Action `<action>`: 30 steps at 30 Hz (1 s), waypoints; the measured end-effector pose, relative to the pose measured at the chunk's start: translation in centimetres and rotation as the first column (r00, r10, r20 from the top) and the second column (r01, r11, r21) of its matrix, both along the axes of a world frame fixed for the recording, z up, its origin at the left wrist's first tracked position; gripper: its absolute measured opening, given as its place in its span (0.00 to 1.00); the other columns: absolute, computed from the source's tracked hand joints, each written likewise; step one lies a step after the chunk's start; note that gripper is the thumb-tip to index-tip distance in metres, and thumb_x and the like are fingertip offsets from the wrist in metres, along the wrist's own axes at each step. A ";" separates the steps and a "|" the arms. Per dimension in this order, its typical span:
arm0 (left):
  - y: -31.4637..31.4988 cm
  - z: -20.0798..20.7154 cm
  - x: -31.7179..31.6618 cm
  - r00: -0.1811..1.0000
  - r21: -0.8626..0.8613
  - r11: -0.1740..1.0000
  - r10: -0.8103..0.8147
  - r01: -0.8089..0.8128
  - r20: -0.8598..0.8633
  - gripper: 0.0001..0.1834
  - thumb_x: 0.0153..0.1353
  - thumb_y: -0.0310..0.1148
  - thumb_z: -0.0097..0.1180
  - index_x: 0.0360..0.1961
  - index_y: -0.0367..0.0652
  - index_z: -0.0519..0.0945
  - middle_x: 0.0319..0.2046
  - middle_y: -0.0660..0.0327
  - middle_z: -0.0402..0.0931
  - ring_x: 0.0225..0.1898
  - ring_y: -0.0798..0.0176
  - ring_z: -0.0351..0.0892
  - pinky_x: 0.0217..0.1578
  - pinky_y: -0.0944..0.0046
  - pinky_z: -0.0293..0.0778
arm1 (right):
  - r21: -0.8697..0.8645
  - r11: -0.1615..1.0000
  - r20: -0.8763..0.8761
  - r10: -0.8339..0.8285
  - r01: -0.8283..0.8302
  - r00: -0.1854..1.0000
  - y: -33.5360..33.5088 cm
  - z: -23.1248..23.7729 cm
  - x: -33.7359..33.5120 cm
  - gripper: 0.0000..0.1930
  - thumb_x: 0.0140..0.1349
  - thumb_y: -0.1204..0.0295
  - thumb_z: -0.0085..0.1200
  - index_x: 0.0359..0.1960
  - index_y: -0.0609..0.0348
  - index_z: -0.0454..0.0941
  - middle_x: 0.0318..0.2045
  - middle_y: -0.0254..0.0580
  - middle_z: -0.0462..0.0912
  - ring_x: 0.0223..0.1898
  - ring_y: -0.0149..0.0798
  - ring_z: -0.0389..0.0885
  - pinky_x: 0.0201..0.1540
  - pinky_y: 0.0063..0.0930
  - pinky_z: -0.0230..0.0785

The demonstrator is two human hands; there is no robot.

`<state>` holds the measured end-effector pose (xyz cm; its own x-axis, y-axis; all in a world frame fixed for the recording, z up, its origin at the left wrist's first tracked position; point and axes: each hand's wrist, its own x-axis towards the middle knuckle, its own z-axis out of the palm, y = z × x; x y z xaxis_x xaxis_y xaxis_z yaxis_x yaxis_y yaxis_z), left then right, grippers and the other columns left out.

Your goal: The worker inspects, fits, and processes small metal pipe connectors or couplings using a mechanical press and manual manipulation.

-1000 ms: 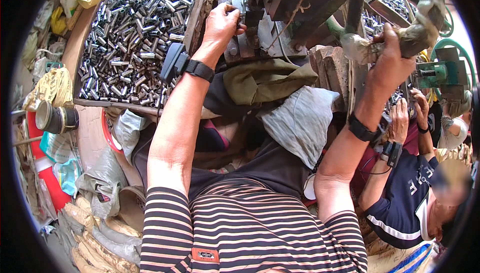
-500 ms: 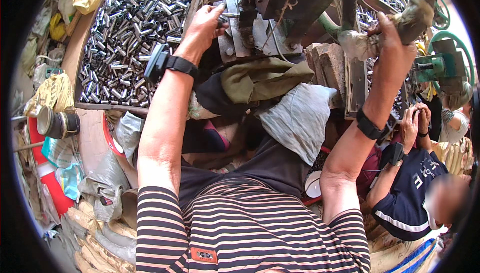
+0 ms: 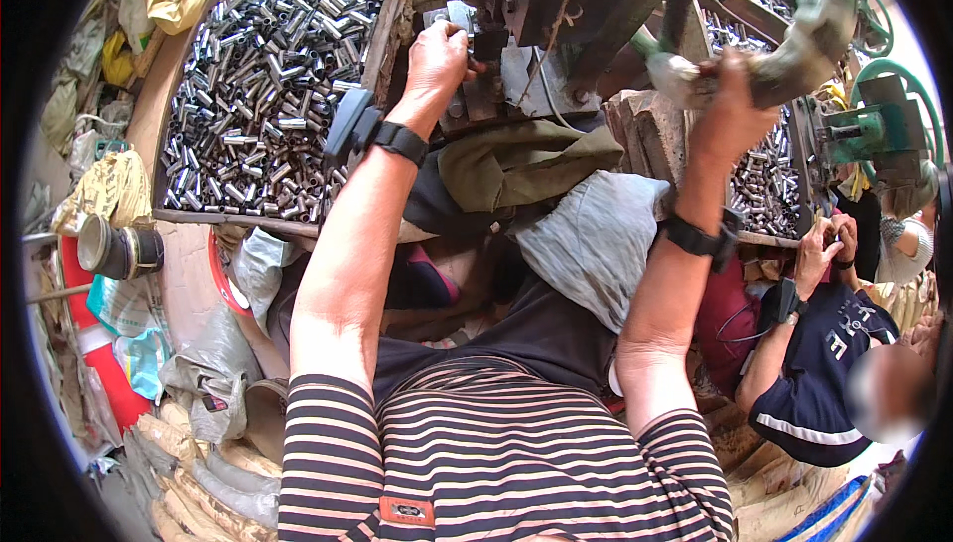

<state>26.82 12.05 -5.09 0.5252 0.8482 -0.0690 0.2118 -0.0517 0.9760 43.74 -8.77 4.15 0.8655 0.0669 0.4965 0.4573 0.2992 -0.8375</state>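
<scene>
My left hand point(image 3: 437, 64) is at the dark metal press point(image 3: 511, 6), fingers pinched together beside its tooling. Whatever is between the fingertips is hidden. On the right, my right hand point(image 3: 733, 113) is closed round the cloth-wrapped part of the press's curved handwheel point(image 3: 822, 21). Left of the press, a wooden-sided bin point(image 3: 385, 34) holds a heap of short shiny metal tubes point(image 3: 263, 85). An olive cloth point(image 3: 526, 160) lies below the press, and a grey-blue cloth point(image 3: 591, 239) hangs over my lap.
A co-worker in a dark shirt point(image 3: 809, 383) sits at the right, both hands raised near a green machine point(image 3: 859, 135). More metal tubes point(image 3: 764, 180) fill a bin behind my right arm. Wooden blocks point(image 3: 640, 140) stand beside the press. Sacks and bags point(image 3: 213, 373) crowd the left.
The handwheel has swung round, and my right hand on it has moved left and slightly down. My left hand has shifted right, closer against the press tooling; the tube seen by its fingers is now hidden.
</scene>
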 end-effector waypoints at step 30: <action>1.3 -1.1 -2.1 0.970 -0.312 0.950 0.072 0.004 0.233 0.10 0.63 0.37 0.55 0.37 0.41 0.73 0.22 0.64 0.74 0.19 0.74 0.71 0.20 0.75 0.66 | -0.088 0.985 0.012 0.148 -0.147 0.989 -1.3 2.0 0.4 0.03 0.53 0.79 0.60 0.28 0.63 0.79 0.22 0.34 0.80 0.23 0.25 0.77 0.30 0.19 0.67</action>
